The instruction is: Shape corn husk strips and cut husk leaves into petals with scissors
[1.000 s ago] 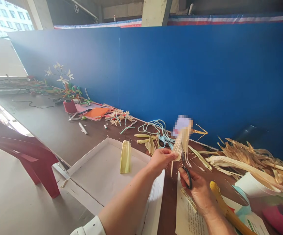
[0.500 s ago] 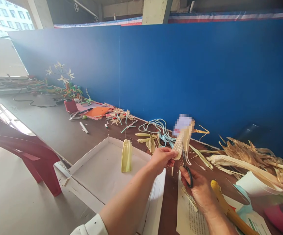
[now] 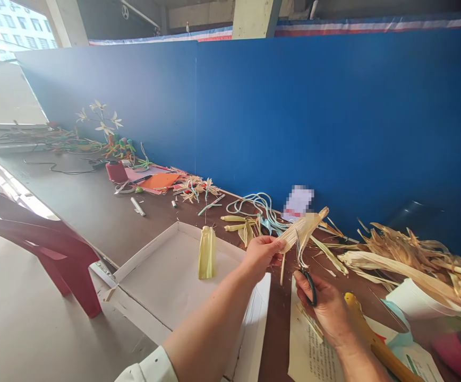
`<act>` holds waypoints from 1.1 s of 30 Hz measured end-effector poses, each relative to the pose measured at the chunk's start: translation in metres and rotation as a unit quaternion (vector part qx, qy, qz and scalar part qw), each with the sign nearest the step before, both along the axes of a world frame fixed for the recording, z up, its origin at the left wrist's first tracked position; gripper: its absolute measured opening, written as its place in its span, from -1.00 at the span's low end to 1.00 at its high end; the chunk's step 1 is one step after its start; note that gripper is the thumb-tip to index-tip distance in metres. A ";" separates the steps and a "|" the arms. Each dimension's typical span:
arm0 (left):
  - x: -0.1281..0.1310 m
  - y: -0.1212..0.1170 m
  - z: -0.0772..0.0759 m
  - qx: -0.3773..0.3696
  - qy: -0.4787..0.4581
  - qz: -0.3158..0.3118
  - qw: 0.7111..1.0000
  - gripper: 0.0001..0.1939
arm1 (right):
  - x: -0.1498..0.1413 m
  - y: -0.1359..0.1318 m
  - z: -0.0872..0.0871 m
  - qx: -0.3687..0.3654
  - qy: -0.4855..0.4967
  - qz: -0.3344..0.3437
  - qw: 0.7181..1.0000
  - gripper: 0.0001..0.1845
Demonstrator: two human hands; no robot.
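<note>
Between thumb and fingers, my left hand pinches a pale dried corn husk, whose far end points up and to the right. My right hand is wrapped round the black handles of a pair of scissors. The scissor blades point upward and meet the husk's lower edge; how far they are apart is hard to tell. Left of my hands, a yellow-green husk piece lies over the white cardboard tray. Beneath my right hand is a printed sheet with husk scraps on it.
A heap of dried husks and a white cup lie at right, near a yellow-handled tool. Pale blue cord lies by the blue partition. Orange paper and husk flowers sit further left. A red chair stands at left.
The husk in my left hand has swung from nearly upright to slanting right, uncovering more of the blurred card behind it. Both hands stay closed in nearly the same places.
</note>
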State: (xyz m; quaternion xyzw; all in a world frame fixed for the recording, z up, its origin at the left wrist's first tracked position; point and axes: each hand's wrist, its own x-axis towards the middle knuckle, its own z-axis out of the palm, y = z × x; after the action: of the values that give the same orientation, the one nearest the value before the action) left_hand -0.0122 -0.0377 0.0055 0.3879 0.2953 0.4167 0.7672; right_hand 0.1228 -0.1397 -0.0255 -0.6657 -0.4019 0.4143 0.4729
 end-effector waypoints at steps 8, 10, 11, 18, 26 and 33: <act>0.001 0.000 -0.002 0.032 0.016 -0.003 0.999 -0.57 | -0.002 -0.001 0.004 -0.001 0.005 0.000 1.000 -0.56; 0.001 0.000 -0.002 0.035 0.015 -0.001 0.999 -0.57 | -0.005 -0.001 0.008 0.000 0.003 -0.008 1.000 -0.53; 0.001 0.000 -0.001 0.036 0.014 0.000 0.999 -0.57 | -0.006 -0.001 0.009 0.002 0.003 -0.014 1.000 -0.52; 0.002 -0.001 -0.001 0.036 0.015 0.000 0.999 -0.57 | -0.012 -0.002 0.015 0.003 -0.001 -0.020 1.000 -0.51; 0.002 0.001 -0.004 0.036 0.007 -0.003 0.999 -0.56 | -0.005 0.000 0.006 0.002 0.022 -0.007 1.000 -0.55; 0.000 0.000 0.000 0.030 0.006 0.000 1.000 -0.58 | -0.004 -0.001 0.004 0.003 0.032 0.002 0.999 -0.55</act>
State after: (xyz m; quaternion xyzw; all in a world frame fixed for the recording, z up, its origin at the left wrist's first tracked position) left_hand -0.0122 -0.0375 0.0050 0.4132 0.2870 0.4233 0.7535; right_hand 0.1188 -0.1403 -0.0211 -0.6501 -0.3893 0.4353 0.4861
